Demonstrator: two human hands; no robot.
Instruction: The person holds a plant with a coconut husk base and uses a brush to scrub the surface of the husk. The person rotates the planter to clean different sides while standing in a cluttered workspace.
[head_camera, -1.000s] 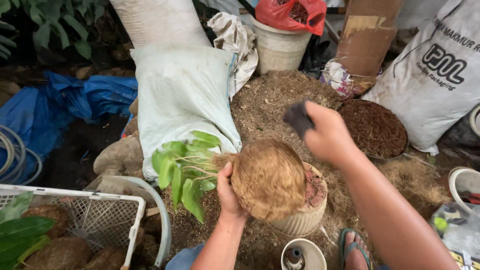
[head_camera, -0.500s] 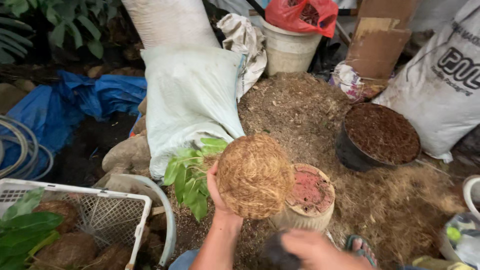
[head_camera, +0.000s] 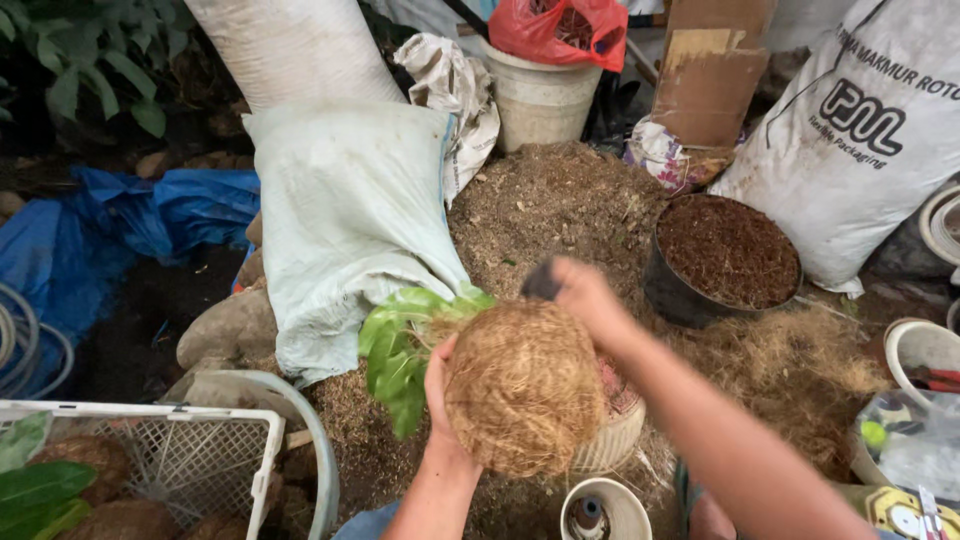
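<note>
While the left hand (head_camera: 440, 400) still grips the fibre ball (head_camera: 522, 385), right-hand fingers (head_camera: 585, 290) have risen, clutching a dark object (head_camera: 541, 280).

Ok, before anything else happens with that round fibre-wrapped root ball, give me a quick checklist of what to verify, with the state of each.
1. Left hand has hold of the round brown coconut-fibre root ball: ok, fingers wrap its left side.
2. Green leafy plant sticks out of the ball undamaged: ok, leaves look whole.
3. Right hand holds a small dark object: cannot tell what it is, it is blurred.
4. Pale ribbed pot sits under the ball: ok, though its inside is mostly hidden.
5. Black round tub of dark soil stands upright beside the brown mulch heap: ok.
</note>
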